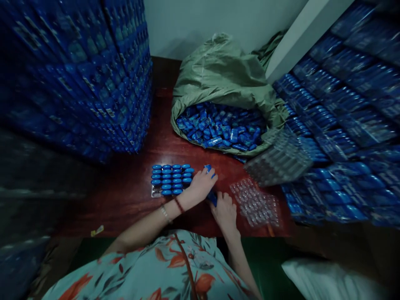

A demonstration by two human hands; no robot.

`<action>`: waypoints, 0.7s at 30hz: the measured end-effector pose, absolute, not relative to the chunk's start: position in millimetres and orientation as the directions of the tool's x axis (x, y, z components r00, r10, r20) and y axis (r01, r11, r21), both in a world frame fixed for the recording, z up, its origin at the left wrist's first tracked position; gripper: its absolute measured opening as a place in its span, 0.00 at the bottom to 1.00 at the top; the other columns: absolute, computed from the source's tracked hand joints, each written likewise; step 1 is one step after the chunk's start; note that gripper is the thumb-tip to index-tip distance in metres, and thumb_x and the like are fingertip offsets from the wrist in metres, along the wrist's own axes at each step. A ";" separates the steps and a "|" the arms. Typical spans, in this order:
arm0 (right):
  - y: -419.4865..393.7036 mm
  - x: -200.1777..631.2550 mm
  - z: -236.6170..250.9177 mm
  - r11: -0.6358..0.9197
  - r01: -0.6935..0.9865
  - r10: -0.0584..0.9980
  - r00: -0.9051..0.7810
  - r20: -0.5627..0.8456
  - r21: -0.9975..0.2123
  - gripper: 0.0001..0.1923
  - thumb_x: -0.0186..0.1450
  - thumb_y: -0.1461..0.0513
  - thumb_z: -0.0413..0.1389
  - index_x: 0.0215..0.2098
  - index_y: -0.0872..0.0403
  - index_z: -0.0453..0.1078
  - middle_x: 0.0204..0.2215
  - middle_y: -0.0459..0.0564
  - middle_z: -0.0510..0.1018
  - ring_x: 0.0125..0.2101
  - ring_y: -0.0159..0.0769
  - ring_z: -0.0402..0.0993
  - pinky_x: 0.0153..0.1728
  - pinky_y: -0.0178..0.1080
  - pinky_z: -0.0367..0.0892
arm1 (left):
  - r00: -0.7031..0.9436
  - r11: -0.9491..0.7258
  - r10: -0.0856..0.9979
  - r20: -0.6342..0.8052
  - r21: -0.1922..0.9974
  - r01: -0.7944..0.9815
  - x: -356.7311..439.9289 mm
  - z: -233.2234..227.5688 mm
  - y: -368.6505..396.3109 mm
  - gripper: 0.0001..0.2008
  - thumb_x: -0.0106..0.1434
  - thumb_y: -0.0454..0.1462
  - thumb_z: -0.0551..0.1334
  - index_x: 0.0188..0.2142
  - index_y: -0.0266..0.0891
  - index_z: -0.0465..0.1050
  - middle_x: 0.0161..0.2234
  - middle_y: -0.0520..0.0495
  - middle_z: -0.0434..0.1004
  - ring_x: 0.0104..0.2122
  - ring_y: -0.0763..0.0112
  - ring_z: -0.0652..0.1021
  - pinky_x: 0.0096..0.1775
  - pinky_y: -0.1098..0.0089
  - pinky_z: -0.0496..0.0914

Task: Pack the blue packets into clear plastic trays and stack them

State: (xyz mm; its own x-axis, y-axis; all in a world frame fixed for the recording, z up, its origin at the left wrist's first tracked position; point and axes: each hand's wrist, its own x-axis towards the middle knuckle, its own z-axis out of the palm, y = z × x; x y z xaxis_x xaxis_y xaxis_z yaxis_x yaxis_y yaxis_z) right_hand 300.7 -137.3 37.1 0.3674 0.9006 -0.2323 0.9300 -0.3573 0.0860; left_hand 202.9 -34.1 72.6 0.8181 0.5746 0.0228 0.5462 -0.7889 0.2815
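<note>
Tray lay left, nearer left hand than right hand; pods ran parallel to tabletop front edge. Both hands pinched pods.

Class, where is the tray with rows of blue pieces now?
In the head view, the tray lies on the red table, left of centre, just left of the left hand and nearer the person than the green sack.

Left forearm runs diagonally forward-right; left hand back up, fingers bent. Right hand closer to torso, back up, fingers curled, right forearm angled forward-left. Hands near each other, not touching.
</note>
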 end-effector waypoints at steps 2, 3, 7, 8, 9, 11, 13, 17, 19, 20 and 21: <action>-131.5 303.5 39.6 -0.344 0.937 0.906 0.349 -0.239 0.065 0.18 0.67 0.56 0.48 0.50 0.59 0.62 0.44 0.59 0.70 0.45 0.47 0.68 0.38 0.41 0.63 | 0.772 -0.732 0.623 -0.124 0.253 0.632 238.6 70.9 -20.3 0.15 0.62 0.26 0.52 0.47 0.32 0.69 0.52 0.35 0.66 0.52 0.56 0.66 0.49 0.59 0.65; -127.1 305.0 40.3 -0.335 0.942 0.908 0.333 -0.254 0.034 0.18 0.67 0.57 0.47 0.51 0.59 0.62 0.46 0.59 0.69 0.45 0.46 0.69 0.38 0.40 0.63 | 0.744 -0.704 0.646 -0.170 0.246 0.667 251.1 68.5 -14.8 0.14 0.62 0.26 0.52 0.45 0.30 0.70 0.50 0.34 0.67 0.51 0.55 0.67 0.47 0.59 0.65; -112.0 308.7 39.9 -0.354 0.927 0.887 0.292 -0.358 -0.121 0.21 0.67 0.56 0.48 0.55 0.59 0.57 0.46 0.59 0.72 0.45 0.43 0.71 0.37 0.37 0.63 | 0.661 -0.608 0.712 -0.238 0.262 0.749 269.9 53.7 -5.2 0.14 0.62 0.25 0.52 0.46 0.29 0.69 0.45 0.33 0.69 0.44 0.58 0.74 0.39 0.65 0.69; -110.7 309.0 39.1 -0.369 0.918 0.876 0.293 -0.383 -0.141 0.23 0.66 0.56 0.48 0.56 0.60 0.55 0.44 0.59 0.73 0.44 0.44 0.72 0.36 0.37 0.63 | 0.646 -0.590 0.724 -0.243 0.269 0.762 269.1 50.5 -5.6 0.15 0.62 0.25 0.51 0.47 0.30 0.68 0.46 0.33 0.68 0.43 0.60 0.74 0.37 0.66 0.69; -110.9 309.1 38.4 -0.383 0.911 0.866 0.297 -0.403 -0.151 0.24 0.66 0.56 0.48 0.56 0.59 0.54 0.42 0.58 0.75 0.43 0.44 0.73 0.35 0.37 0.62 | 0.634 -0.574 0.733 -0.246 0.275 0.771 267.3 48.1 -6.8 0.15 0.63 0.25 0.51 0.48 0.30 0.67 0.46 0.33 0.68 0.42 0.61 0.75 0.37 0.67 0.69; -115.3 309.4 37.2 -0.388 0.908 0.856 0.293 -0.425 -0.156 0.22 0.66 0.57 0.48 0.56 0.58 0.55 0.39 0.57 0.76 0.41 0.43 0.74 0.35 0.37 0.62 | 0.622 -0.557 0.744 -0.244 0.288 0.779 261.7 47.0 -11.7 0.14 0.63 0.26 0.51 0.48 0.30 0.66 0.46 0.33 0.68 0.41 0.62 0.76 0.36 0.68 0.69; -124.1 310.2 36.9 -0.381 0.911 0.857 0.284 -0.430 -0.158 0.18 0.67 0.59 0.47 0.54 0.56 0.57 0.39 0.56 0.76 0.41 0.42 0.74 0.36 0.37 0.62 | 0.632 -0.561 0.741 -0.227 0.306 0.769 253.7 50.9 -19.9 0.13 0.63 0.27 0.52 0.47 0.29 0.65 0.45 0.34 0.69 0.40 0.62 0.76 0.36 0.67 0.69; -145.3 313.5 38.4 -0.446 0.854 0.871 0.345 -0.349 -0.267 0.16 0.67 0.60 0.45 0.52 0.55 0.60 0.40 0.56 0.76 0.41 0.42 0.74 0.37 0.38 0.63 | 0.713 -0.631 0.696 -0.079 0.407 0.661 217.0 67.0 -46.5 0.09 0.65 0.30 0.52 0.44 0.34 0.66 0.42 0.41 0.72 0.40 0.65 0.74 0.40 0.67 0.69; -151.0 313.4 39.4 -0.423 0.795 0.906 0.356 -0.231 -0.435 0.15 0.67 0.58 0.45 0.49 0.55 0.62 0.40 0.55 0.76 0.40 0.41 0.73 0.38 0.38 0.64 | 0.713 -0.644 0.692 0.110 0.541 0.541 181.5 73.5 -61.3 0.07 0.66 0.34 0.52 0.39 0.36 0.68 0.38 0.44 0.74 0.39 0.65 0.73 0.41 0.66 0.68; -151.3 311.9 39.5 -0.386 0.758 0.920 0.354 -0.166 -0.525 0.15 0.67 0.57 0.45 0.48 0.54 0.63 0.40 0.55 0.75 0.39 0.40 0.73 0.38 0.38 0.64 | 0.684 -0.630 0.703 0.192 0.615 0.475 159.8 75.1 -67.8 0.07 0.66 0.35 0.53 0.37 0.37 0.69 0.35 0.45 0.74 0.38 0.66 0.73 0.41 0.67 0.68; -149.5 309.3 39.2 -0.343 0.717 0.930 0.351 -0.110 -0.607 0.15 0.66 0.56 0.46 0.46 0.54 0.63 0.40 0.54 0.75 0.37 0.39 0.73 0.37 0.38 0.65 | 0.621 -0.590 0.741 0.254 0.687 0.423 136.5 75.3 -73.4 0.07 0.66 0.36 0.55 0.37 0.38 0.70 0.35 0.46 0.75 0.36 0.67 0.72 0.40 0.67 0.68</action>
State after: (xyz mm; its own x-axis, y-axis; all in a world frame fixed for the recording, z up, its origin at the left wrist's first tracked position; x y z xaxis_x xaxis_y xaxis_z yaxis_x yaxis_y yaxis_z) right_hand 309.3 -149.5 39.2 0.3514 0.9297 -0.1103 0.7168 -0.3430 -0.6071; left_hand 136.5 -73.4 75.3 0.6215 0.7411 0.2540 0.4230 -0.5903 0.6875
